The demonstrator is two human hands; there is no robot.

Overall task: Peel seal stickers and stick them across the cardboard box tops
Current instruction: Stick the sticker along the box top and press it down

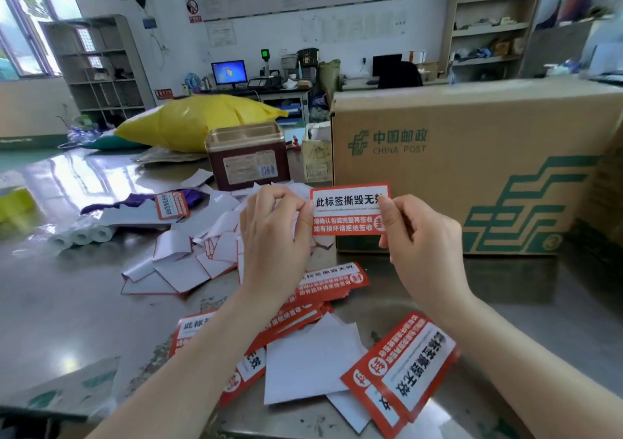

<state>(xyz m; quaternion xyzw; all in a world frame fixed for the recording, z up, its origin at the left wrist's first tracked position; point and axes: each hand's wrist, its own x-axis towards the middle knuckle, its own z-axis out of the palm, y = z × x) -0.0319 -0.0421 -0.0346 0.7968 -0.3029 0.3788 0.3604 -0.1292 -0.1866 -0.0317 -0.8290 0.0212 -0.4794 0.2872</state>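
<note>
I hold one red and white seal sticker (pixel 347 210) upright in front of me, printed side facing me. My left hand (pixel 274 236) pinches its left edge and my right hand (pixel 421 236) pinches its right edge between thumb and fingers. Just behind it stands a large brown China Post cardboard box (pixel 472 155) with green markings. More seal stickers lie in loose stacks on the steel table, one stack (pixel 401 371) at the near right and others (pixel 303 300) under my left forearm.
A heap of white peeled backing papers (pixel 188 256) lies left of my hands, with another sheet (pixel 310 361) near the front. A brown tin (pixel 247 155), paper rolls (pixel 81 236), a purple cloth (pixel 135 199) and a yellow bag (pixel 199 122) sit further back.
</note>
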